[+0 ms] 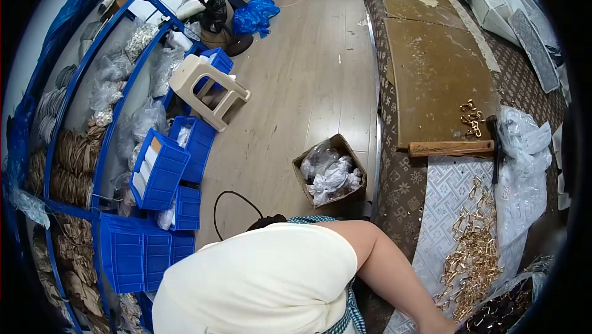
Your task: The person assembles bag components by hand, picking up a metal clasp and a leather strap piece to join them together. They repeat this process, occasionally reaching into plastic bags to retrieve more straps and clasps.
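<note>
A bare arm in a short white sleeve, apparently my left, reaches down toward the lower right. My left hand (436,326) is mostly cut off by the bottom edge, so its fingers are hidden. Close to it lies a loose pile of gold-coloured metal snap hooks (473,260) on patterned grey-white sheeting (441,201). Dark small pieces (502,312) in clear plastic sit just right of the hand. My right hand is outside the picture.
A hammer (451,148) lies by a brown board (441,81) bearing several gold hooks (472,118). Clear plastic bags (524,143) are beside it. On the floor stand a carton (357,201), a beige stool (206,84) and blue bins (161,174) near shelving (98,167).
</note>
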`<action>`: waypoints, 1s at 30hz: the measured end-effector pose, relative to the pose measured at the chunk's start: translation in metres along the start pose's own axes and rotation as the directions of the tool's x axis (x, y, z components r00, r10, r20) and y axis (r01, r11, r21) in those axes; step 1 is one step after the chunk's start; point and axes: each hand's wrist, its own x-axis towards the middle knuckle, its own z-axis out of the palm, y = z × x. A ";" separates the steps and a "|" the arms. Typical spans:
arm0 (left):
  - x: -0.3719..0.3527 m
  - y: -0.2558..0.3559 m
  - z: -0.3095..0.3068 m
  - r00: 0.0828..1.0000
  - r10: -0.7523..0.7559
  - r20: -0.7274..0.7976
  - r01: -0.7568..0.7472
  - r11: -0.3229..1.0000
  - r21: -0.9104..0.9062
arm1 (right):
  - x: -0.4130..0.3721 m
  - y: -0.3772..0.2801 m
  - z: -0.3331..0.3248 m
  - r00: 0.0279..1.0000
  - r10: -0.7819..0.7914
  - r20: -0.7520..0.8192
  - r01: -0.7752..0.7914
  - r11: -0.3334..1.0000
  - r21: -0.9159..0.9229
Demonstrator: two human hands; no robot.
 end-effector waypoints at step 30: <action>-0.028 0.058 -0.053 0.966 -0.232 0.118 0.241 0.968 -0.070 | -0.042 0.020 -0.127 0.973 0.169 -0.154 -0.048 0.808 0.587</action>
